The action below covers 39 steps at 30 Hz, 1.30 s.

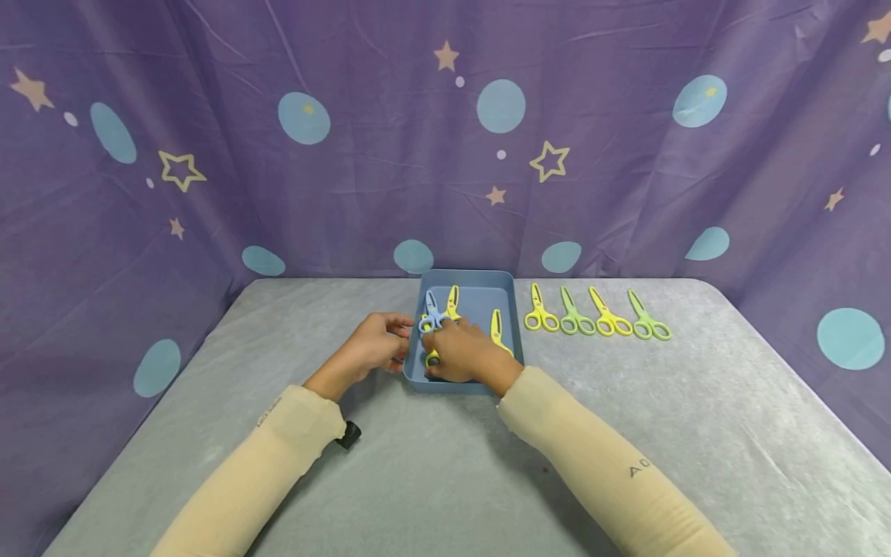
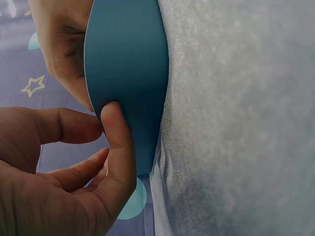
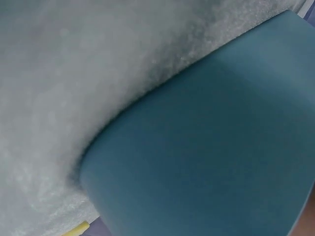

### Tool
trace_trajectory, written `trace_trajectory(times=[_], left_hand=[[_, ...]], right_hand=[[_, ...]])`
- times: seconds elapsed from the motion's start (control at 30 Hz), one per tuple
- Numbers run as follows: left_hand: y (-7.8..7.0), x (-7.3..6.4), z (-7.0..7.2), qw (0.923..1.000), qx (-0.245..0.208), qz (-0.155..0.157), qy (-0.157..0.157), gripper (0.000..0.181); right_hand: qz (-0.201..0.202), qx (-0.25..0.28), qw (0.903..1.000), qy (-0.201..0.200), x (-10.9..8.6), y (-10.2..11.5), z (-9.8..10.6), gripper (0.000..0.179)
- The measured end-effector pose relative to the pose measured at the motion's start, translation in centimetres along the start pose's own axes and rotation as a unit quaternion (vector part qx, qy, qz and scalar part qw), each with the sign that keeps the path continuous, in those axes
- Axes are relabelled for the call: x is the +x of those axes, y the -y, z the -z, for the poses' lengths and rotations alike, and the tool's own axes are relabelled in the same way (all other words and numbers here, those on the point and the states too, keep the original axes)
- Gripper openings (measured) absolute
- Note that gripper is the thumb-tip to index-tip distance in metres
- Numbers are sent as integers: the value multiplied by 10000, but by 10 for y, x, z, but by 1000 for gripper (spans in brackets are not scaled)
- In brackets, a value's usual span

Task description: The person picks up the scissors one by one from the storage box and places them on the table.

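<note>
A shallow blue tray (image 1: 466,277) stands at the back of the table with several safety scissors in it. My right hand (image 1: 462,352) reaches into its near left part. Its thumb and fingers pinch a yellow pair of scissors (image 1: 432,358), mostly hidden beneath the hand. Just beyond lie blue scissors (image 1: 431,303), overlapping another yellow pair (image 1: 453,298). One more yellow pair (image 1: 496,325) lies along the tray's right side, partly covered by the hand. Beside the left wall, my left hand (image 1: 376,343) touches the outer side and rim with loosely bent fingers (image 2: 118,132).
To the right of the tray, a row of scissors lies on the grey cloth: yellow (image 1: 540,316), green (image 1: 575,319), yellow (image 1: 609,319) and green (image 1: 649,322). A purple curtain (image 1: 376,193) hangs behind the table.
</note>
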<state>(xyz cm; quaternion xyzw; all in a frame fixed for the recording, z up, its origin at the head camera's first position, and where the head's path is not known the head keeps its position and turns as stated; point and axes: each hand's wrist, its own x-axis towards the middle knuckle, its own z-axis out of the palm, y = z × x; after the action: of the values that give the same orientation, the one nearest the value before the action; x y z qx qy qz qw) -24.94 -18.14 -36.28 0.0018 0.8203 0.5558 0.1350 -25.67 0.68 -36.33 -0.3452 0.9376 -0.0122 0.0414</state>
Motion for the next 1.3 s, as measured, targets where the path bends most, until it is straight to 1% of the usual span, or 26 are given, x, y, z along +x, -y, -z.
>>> trace_trajectory(times=[0.13, 0.3, 0.5, 0.6, 0.67, 0.8, 0.93, 1.03, 1.2, 1.3], left_hand=[[0, 0, 0, 10000, -21, 8, 5, 57], [0, 1, 0, 10000, -2, -15, -4, 57], [0, 1, 0, 10000, 60, -25, -9, 56], [0, 1, 0, 10000, 78, -9, -14, 56], [-1, 1, 0, 10000, 94, 8, -20, 56], [-1, 1, 1, 9999, 120, 23, -30, 55], [0, 1, 0, 9999, 98, 9, -60, 56], [1, 1, -1, 9999, 77, 5, -74, 57], [1, 1, -1, 9999, 79, 1, -82, 58], [0, 1, -2, 9999, 78, -4, -79, 58]], right_hand=[[41, 41, 10000, 74, 3, 0, -1, 32], [-208, 169, 9993, 271, 7, 0, 1, 32], [-549, 65, 9965, 633, 11, 0, 6, 27], [-643, 101, 9950, 758, 12, -2, 8, 28], [-667, 189, 9947, 765, 13, -3, 7, 27], [-598, 448, 9949, 681, 15, -6, 6, 24], [-350, 665, 9957, 535, 16, -10, 4, 22], [-260, 716, 9958, 501, 15, -12, 4, 23], [-243, 782, 9954, 505, 12, -16, 5, 23], [-193, 1022, 9934, 488, 9, -20, 5, 22]])
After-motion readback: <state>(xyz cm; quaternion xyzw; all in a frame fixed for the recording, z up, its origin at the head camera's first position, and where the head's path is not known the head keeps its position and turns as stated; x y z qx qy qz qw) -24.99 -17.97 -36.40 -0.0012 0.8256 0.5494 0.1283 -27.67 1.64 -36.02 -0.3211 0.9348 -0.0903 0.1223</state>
